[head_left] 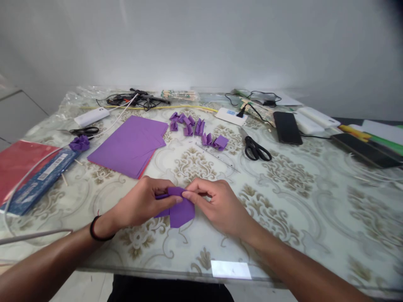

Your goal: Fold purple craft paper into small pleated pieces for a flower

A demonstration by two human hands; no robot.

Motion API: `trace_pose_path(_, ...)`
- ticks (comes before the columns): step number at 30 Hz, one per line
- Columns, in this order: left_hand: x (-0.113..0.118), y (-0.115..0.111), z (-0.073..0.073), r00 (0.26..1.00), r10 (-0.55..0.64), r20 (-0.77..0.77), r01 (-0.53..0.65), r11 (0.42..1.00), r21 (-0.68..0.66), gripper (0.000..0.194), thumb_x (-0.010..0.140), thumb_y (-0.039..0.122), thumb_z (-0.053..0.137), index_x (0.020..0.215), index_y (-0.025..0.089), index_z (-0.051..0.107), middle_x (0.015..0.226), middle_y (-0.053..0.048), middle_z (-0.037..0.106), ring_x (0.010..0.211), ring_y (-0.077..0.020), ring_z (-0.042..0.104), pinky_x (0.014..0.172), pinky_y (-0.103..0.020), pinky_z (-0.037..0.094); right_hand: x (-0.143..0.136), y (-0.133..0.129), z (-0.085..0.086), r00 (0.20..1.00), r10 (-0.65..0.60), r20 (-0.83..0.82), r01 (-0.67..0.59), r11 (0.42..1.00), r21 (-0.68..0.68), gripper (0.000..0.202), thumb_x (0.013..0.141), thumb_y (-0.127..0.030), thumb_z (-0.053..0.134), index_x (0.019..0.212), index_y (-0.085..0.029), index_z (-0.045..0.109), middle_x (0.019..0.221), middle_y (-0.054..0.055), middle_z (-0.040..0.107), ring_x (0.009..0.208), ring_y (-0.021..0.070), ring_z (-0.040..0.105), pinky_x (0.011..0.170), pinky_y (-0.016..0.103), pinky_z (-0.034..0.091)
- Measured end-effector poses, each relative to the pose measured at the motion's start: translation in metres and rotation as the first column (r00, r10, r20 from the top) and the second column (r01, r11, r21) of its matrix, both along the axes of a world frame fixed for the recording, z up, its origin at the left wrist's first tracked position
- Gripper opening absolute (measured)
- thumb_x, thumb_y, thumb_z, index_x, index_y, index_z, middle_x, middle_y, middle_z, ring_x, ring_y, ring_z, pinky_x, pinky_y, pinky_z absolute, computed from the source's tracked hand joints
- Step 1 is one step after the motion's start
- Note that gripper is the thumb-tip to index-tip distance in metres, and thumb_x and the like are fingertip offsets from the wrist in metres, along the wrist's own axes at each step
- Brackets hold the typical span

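Observation:
A partly folded piece of purple paper is held just above the near middle of the table. My left hand pinches its left side between thumb and fingers. On the upper right edge, my right hand grips the same paper with thumb and forefinger. Part of the folds is hidden behind the left fingers. Beyond the hands lie several small folded purple paper pieces in a loose group. To their left rests a stack of purple paper sheets, with a red edge showing beneath.
Black-handled scissors and a clear ruler lie past my right hand. A black phone and a white power strip sit farther back. At left are a blue packet, crumpled purple paper and a white cable.

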State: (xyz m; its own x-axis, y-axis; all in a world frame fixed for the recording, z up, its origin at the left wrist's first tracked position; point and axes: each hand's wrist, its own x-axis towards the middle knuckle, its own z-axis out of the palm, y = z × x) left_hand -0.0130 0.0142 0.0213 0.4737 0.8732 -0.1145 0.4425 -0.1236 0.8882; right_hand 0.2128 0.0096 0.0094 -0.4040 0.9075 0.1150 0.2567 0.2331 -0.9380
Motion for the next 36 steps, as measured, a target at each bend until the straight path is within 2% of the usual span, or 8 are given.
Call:
trace_pose_path(3, 0.0008, -0.0017, -0.0021, 0.998, 0.058, 0.027, -0.059, 0.998, 0.004, 0.029, 0.094, 0.037, 0.069, 0.077, 0.014, 0.072, 0.062, 0.004, 0.052, 0.058, -0.0103, 0.04, 0.05, -0.023, 0.029, 0.0001, 0.0014, -0.0021, 0.998, 0.012, -0.066, -0.018, 0.996, -0.087, 0.016, 0.098, -0.033, 0.069, 0.088, -0.021, 0.073, 0.073, -0.001, 0.072, 0.067, 0.0153, 0.062, 0.065, 0.027, 0.048)
trace_pose_path(6, 0.0002, -0.0014, -0.0028, 0.98, 0.141, 0.143, -0.135, 0.99, -0.047, 0.028, 0.094, 0.04, 0.072, 0.083, 0.014, 0.075, 0.066, 0.001, 0.06, 0.058, -0.0111, 0.046, 0.051, -0.022, 0.034, 0.0009, 0.0026, -0.0026, 0.993, 0.006, -0.114, -0.026, 0.985, -0.172, 0.017, 0.095, -0.034, 0.073, 0.085, -0.021, 0.07, 0.07, -0.003, 0.068, 0.066, 0.0149, 0.06, 0.066, 0.028, 0.048)
trace_pose_path(11, -0.0037, 0.0028, -0.0016, 0.983, 0.06, 0.176, -0.035, 0.99, -0.139, 0.028, 0.095, 0.04, 0.073, 0.081, 0.015, 0.07, 0.064, 0.003, 0.055, 0.055, -0.0104, 0.045, 0.049, -0.022, 0.032, 0.0014, 0.002, 0.0006, 0.993, -0.003, -0.121, -0.015, 0.989, -0.148, 0.015, 0.092, -0.029, 0.072, 0.079, -0.022, 0.067, 0.068, -0.003, 0.067, 0.063, 0.0143, 0.059, 0.064, 0.028, 0.048)
trace_pose_path(15, -0.002, 0.0033, 0.0003, 0.997, -0.067, 0.029, 0.068, 0.996, -0.048, 0.032, 0.097, 0.035, 0.067, 0.072, 0.017, 0.062, 0.062, 0.006, 0.042, 0.057, -0.0098, 0.036, 0.05, -0.022, 0.027, 0.0011, 0.0024, 0.001, 0.995, 0.032, -0.09, -0.043, 0.992, -0.121, 0.011, 0.09, -0.025, 0.072, 0.08, -0.022, 0.069, 0.073, -0.002, 0.069, 0.068, 0.0152, 0.062, 0.067, 0.029, 0.05)
trace_pose_path(19, 0.0016, 0.0011, 0.0008, 0.993, -0.093, -0.072, 0.096, 0.995, 0.037, 0.04, 0.1, 0.035, 0.061, 0.065, 0.018, 0.05, 0.06, 0.007, 0.036, 0.057, -0.0099, 0.031, 0.05, -0.024, 0.023, 0.0018, 0.0027, 0.0008, 0.998, 0.055, -0.029, -0.058, 0.99, -0.127, 0.013, 0.093, -0.025, 0.071, 0.08, -0.022, 0.072, 0.073, -0.002, 0.069, 0.069, 0.0152, 0.059, 0.066, 0.028, 0.047)
trace_pose_path(26, -0.0031, 0.0025, -0.0005, 0.998, -0.059, 0.026, 0.058, 0.997, 0.055, 0.044, 0.104, 0.041, 0.057, 0.067, 0.018, 0.052, 0.061, 0.005, 0.043, 0.058, -0.0108, 0.037, 0.053, -0.025, 0.029, 0.0048, 0.0025, 0.002, 1.0, -0.005, 0.001, 0.005, 0.993, -0.118, 0.019, 0.095, -0.032, 0.07, 0.08, -0.02, 0.075, 0.072, -0.001, 0.069, 0.066, 0.0154, 0.058, 0.063, 0.028, 0.045)
trace_pose_path(30, -0.0008, 0.0024, 0.0012, 0.997, -0.071, -0.044, 0.075, 0.993, 0.096, 0.041, 0.104, 0.038, 0.057, 0.068, 0.018, 0.052, 0.063, 0.005, 0.044, 0.06, -0.0108, 0.037, 0.053, -0.024, 0.029, 0.0036, 0.0017, 0.0009, 0.999, 0.01, 0.039, -0.005, 0.992, -0.125, 0.02, 0.092, -0.031, 0.071, 0.075, -0.02, 0.073, 0.066, -0.001, 0.066, 0.062, 0.0149, 0.055, 0.058, 0.028, 0.043)
trace_pose_path(36, -0.0018, 0.0015, 0.0035, 0.999, -0.025, 0.037, 0.02, 0.991, 0.129, 0.047, 0.106, 0.038, 0.054, 0.065, 0.02, 0.04, 0.062, 0.006, 0.033, 0.058, -0.0108, 0.029, 0.052, -0.026, 0.024, 0.0038, 0.0022, 0.0041, 0.997, -0.053, -0.047, 0.047, 0.992, -0.119, 0.021, 0.093, -0.036, 0.072, 0.079, -0.02, 0.076, 0.067, -0.001, 0.067, 0.059, 0.0147, 0.054, 0.055, 0.028, 0.042)
